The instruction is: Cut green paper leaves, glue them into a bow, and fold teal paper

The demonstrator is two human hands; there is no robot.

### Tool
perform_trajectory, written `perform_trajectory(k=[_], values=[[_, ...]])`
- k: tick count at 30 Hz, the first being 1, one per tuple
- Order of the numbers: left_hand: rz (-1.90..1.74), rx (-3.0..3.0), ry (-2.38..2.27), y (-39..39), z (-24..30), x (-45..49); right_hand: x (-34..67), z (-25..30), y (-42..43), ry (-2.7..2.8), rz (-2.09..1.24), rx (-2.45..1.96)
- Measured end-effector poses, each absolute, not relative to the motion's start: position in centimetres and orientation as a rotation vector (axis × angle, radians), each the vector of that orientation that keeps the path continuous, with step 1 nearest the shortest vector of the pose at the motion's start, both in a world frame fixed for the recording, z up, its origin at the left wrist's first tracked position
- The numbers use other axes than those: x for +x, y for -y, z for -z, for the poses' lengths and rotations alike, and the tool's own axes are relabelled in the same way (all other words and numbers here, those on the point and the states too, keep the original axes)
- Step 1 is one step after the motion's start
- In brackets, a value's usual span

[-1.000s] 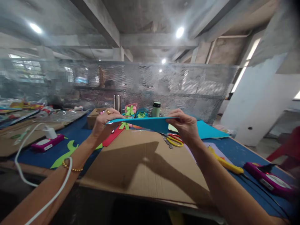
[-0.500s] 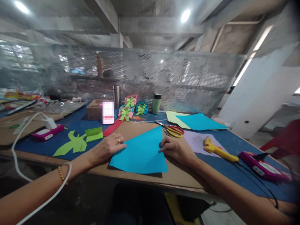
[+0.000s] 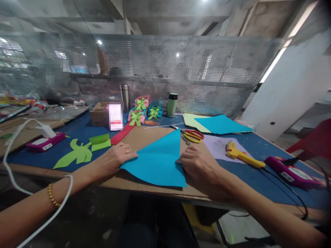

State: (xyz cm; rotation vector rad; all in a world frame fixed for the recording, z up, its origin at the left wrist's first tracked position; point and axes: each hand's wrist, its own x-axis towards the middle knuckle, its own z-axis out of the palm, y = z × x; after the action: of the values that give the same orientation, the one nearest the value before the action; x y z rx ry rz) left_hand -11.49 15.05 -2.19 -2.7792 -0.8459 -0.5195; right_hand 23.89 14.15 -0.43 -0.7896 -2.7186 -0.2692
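At six o'clock, left hand and right hand are pinching plain blue paper; green-bowed pieces at eleven are looking finished.

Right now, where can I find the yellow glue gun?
In the head view, the glue gun lies to the right of the right hand, its front end on the purple paper and its handle end beside the magenta box.
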Motion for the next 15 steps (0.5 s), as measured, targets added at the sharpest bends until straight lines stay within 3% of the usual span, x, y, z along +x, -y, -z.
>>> perform_trajectory(k=[9, 15], values=[[0.832, -2.854, 1.409, -14.6, 2.8, -12.1, 23.0, 0.0, -13.7, 2.806, 0.44, -0.867], [0.895, -2.534, 1.796, -15.4, 2.2, -9.9, 23.1, -0.2, -16.0, 2.667, 0.275, -0.988]])
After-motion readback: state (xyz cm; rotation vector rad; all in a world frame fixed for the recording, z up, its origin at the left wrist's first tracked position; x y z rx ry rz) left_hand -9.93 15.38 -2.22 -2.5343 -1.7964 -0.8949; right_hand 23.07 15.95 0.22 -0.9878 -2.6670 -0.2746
